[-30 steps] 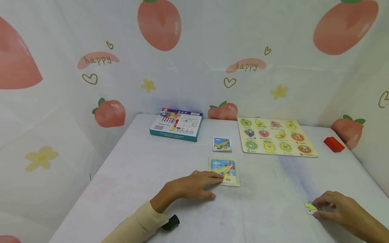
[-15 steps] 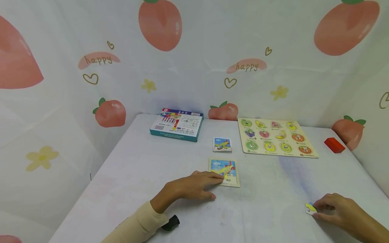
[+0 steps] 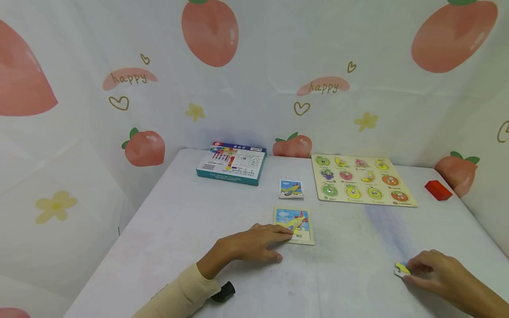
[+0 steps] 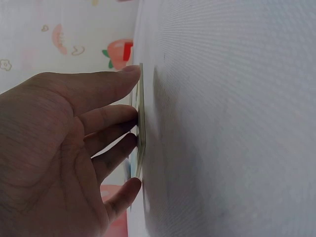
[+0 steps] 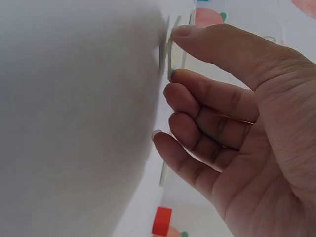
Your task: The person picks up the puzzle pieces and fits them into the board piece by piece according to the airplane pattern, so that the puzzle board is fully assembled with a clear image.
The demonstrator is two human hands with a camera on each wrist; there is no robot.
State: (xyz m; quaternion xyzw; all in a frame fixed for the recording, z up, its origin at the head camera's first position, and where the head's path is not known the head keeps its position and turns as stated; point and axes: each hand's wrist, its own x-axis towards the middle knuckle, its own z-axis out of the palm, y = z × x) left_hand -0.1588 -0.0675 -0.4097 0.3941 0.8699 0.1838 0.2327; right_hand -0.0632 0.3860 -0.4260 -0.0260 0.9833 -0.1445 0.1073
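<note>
My left hand (image 3: 252,243) rests with its fingertips on the lower left of a jigsaw board (image 3: 299,224) showing a yellow aeroplane, its lower part bare of picture. Seen edge-on in the left wrist view, the board (image 4: 142,111) lies under the spread fingertips. Over on the right, my right hand (image 3: 441,273) pinches a small yellow and white puzzle piece (image 3: 401,269) between thumb and forefinger. In the right wrist view that piece (image 5: 170,59) appears as a thin edge just off the cloth, and the other fingers are curled loosely.
Behind the board lies an aeroplane picture card (image 3: 290,189). Farther back are a teal-sided box (image 3: 230,164), a fruit peg puzzle (image 3: 362,180) and a red block (image 3: 438,190). A black object (image 3: 224,292) sits by the left sleeve (image 3: 184,289).
My right hand has shifted slightly left with the puzzle piece, which is now tilted differently. The left hand and the board have stayed put.
</note>
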